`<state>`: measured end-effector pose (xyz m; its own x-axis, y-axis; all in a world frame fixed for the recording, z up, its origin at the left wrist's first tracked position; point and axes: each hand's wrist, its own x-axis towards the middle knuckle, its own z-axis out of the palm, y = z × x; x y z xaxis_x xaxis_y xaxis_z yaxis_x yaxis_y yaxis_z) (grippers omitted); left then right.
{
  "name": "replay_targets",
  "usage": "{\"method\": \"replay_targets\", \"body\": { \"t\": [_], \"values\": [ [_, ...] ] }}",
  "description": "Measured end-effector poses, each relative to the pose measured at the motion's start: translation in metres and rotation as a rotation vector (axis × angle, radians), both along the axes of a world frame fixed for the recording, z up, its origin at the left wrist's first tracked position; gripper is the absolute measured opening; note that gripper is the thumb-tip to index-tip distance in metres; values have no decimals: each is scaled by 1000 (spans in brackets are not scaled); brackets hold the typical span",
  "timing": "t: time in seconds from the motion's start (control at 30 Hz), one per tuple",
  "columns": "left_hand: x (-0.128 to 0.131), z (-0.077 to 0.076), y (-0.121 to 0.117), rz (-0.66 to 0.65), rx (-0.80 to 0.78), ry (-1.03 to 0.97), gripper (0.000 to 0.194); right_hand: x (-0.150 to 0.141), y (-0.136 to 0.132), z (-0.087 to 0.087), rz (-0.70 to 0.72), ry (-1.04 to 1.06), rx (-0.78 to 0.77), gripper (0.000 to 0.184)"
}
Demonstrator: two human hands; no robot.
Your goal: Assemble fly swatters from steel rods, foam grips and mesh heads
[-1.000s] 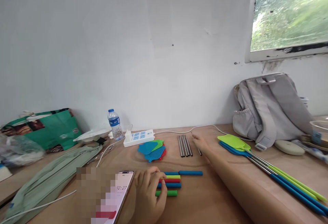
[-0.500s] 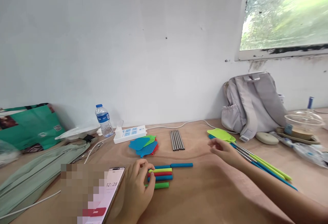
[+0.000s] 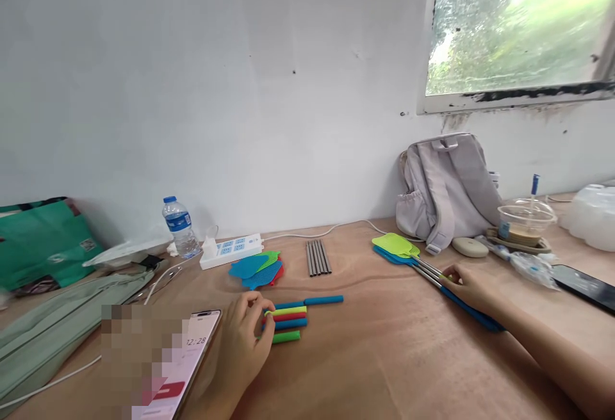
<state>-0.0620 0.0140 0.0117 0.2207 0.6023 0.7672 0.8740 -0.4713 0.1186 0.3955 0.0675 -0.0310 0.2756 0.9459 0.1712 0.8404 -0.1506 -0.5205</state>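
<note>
Left hand (image 3: 243, 337) at the coloured tubes, right hand (image 3: 466, 289) over the fly swatters (image 3: 396, 245).

The left hand's bent fingertips touch the left ends of the tubes, which lie on the wooden tabletop (image 3: 355, 362); two blue tubes (image 3: 324, 300) lie end to end above lime, red and blue ones, with a green tube (image 3: 287, 337) nearest the person; whether this hand grips cannot be told; the right hand's fingers curl over the swatter handles just below the metal shafts, though whether they are clamped cannot be told; loose metal rods (image 3: 319, 258) lie side by side between the swatters and a pile of mesh swatter heads (image 3: 250, 266); a white power strip (image 3: 233, 251) sits just behind that pile.
</note>
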Motion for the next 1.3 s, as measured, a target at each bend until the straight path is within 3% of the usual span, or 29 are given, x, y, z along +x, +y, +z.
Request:
{"method": "replay_targets", "body": {
  "t": [0.33, 0.5, 0.6, 0.7, 0.8, 0.87, 0.93, 1.03, 1.17, 1.23, 1.3],
  "values": [
    [1, -1, -2, -53, 30, 60, 14, -6, -2, -4, -22, -51, 35, 13],
    [15, 13, -4, -98, 22, -72, 14, -10, -7, 3, -13, 15, 120, 18],
    [44, 25, -7, -182, -123, -354, 11, -18, -12, 16, -22, 76, 241, 17],
    [77, 26, -13, -363, -483, -608, 8, -40, -18, 27, 26, 180, 356, 22],
    [100, 12, -21, -521, -863, -740, 16, -84, -29, 29, 155, 310, 385, 30],
    [107, 0, -26, -595, -1016, -755, 21, -122, -40, 25, 288, 423, 330, 35],
    [108, -11, -30, -696, -1097, -758, 24, -158, -50, 20, 508, 873, 179, 34],
    [109, -20, -33, -822, -1105, -798, 22, -197, -59, 12, 706, 1240, 72, 30],
    [109, -18, -33, -729, -1006, -740, 21, -211, -56, 6, 771, 1403, -12, 28],
    [108, -14, -33, -635, -965, -605, 15, -210, -54, 3, 703, 1495, 2, 25],
    [105, -10, -34, -516, -916, -440, 7, -208, -53, 0, 548, 1571, 93, 20]
  ]
}}
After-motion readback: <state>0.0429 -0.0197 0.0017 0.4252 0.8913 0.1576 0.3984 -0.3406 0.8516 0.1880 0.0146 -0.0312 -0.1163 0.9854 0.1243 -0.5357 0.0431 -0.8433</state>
